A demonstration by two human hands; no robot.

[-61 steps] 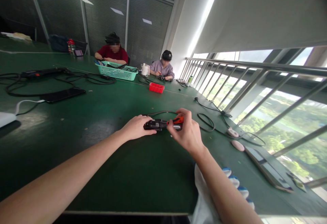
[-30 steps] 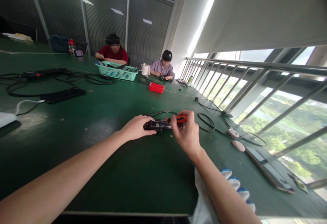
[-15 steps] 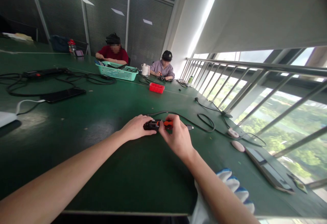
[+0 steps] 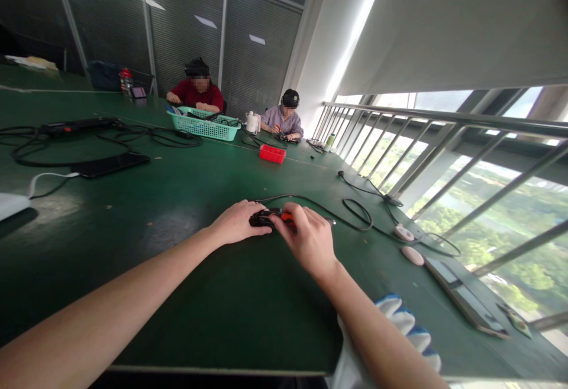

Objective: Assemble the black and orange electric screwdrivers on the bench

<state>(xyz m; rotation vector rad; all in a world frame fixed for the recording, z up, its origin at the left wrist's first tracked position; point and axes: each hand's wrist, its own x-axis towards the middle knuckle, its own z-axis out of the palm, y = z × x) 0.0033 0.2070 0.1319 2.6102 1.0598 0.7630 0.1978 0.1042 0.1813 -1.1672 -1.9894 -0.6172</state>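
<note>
On the green table in front of me, my left hand (image 4: 237, 221) is closed around the left end of a small black object (image 4: 261, 217). My right hand (image 4: 307, 236) pinches an orange-and-black handle (image 4: 287, 217) against that object's right side. A thin pale tip pokes out to the right beyond my right fingers. My fingers hide most of both pieces, so their exact kind is unclear, and I cannot tell whether they are joined. A black cable (image 4: 319, 201) runs just behind my hands.
A white-and-blue glove (image 4: 406, 324) lies under my right forearm. To the right are a tablet-like device (image 4: 468, 297) and a pinkish mouse-shaped object (image 4: 412, 255). Farther off stand a red tray (image 4: 272, 154) and a green basket (image 4: 206, 127). Two people sit across the table.
My right hand has shifted slightly left along the handle, with its thumb nearer the black object, covering more of the orange. My left hand has stayed in place.
</note>
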